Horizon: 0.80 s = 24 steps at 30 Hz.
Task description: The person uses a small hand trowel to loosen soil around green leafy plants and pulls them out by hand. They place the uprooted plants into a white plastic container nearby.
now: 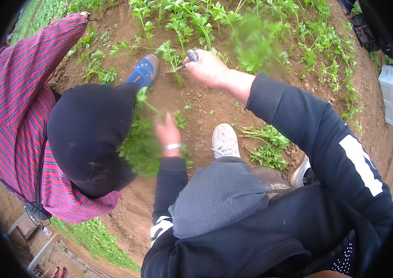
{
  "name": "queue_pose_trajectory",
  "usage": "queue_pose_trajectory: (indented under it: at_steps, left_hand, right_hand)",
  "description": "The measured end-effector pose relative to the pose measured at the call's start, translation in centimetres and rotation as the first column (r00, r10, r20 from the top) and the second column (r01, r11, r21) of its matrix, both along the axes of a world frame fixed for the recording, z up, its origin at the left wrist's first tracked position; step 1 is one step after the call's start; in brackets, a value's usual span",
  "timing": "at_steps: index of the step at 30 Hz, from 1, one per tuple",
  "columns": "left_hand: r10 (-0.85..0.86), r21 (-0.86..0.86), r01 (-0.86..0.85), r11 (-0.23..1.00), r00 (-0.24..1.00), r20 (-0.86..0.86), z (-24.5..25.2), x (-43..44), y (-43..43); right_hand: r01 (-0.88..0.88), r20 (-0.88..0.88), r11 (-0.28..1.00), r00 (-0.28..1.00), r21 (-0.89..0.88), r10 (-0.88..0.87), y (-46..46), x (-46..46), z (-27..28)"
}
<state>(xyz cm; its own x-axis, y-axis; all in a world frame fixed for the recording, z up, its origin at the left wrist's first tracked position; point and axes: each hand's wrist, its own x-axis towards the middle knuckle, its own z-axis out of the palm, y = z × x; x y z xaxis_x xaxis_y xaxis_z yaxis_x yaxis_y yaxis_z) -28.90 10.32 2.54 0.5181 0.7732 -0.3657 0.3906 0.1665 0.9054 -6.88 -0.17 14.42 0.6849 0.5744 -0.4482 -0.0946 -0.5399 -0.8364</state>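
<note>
My right hand [206, 67] grips a small tool with a dark rounded handle [192, 55]; its thin blade [175, 70] points left at the base of a leafy green plant [170, 55] rooted in the soil. Lower and to the left, my left hand [167, 132] is blurred and holds a bunch of cut leafy greens [144, 139], with stems and leaves spreading left of the fingers. Cut greens [268, 146] lie in a loose pile on the soil right of my white shoe [226, 140].
Close at left, a co-worker in a red checked shirt [19, 76] and dark trousers bends over, one blue shoe [144, 71] near the plants. Rows of leafy plants [262, 31] grow ahead. At far right stands a white crate [389, 93], below a dark bag [365, 33].
</note>
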Motion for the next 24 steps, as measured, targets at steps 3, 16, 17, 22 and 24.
queue_pose_trajectory:
  at_steps: [3,16,17,22,24]
  left_hand:
    - [-0.018,0.292,0.030,0.956,0.999,-0.045,-1.2,1.7,2.5]
    - [-0.206,0.536,0.311,0.785,0.947,-0.248,0.2,7.4,6.0]
    - [-0.214,0.577,0.357,0.735,0.929,-0.302,0.2,7.6,6.2]
    - [-0.254,0.659,0.451,0.602,0.891,-0.377,0.6,8.4,6.3]
    - [-0.288,0.656,0.421,0.627,0.907,-0.307,0.9,9.2,6.0]
  right_hand:
    - [-0.008,0.038,0.997,0.999,-0.075,0.010,-0.1,1.4,0.8]
    - [0.110,-0.204,0.992,0.972,-0.056,-0.119,2.0,3.5,1.2]
    - [0.114,-0.224,0.990,0.966,-0.080,-0.129,2.1,3.9,1.3]
    - [0.087,-0.156,0.982,0.981,-0.168,-0.113,3.0,5.0,0.5]
    - [0.015,-0.154,0.978,0.987,-0.210,-0.048,4.1,5.3,-0.3]
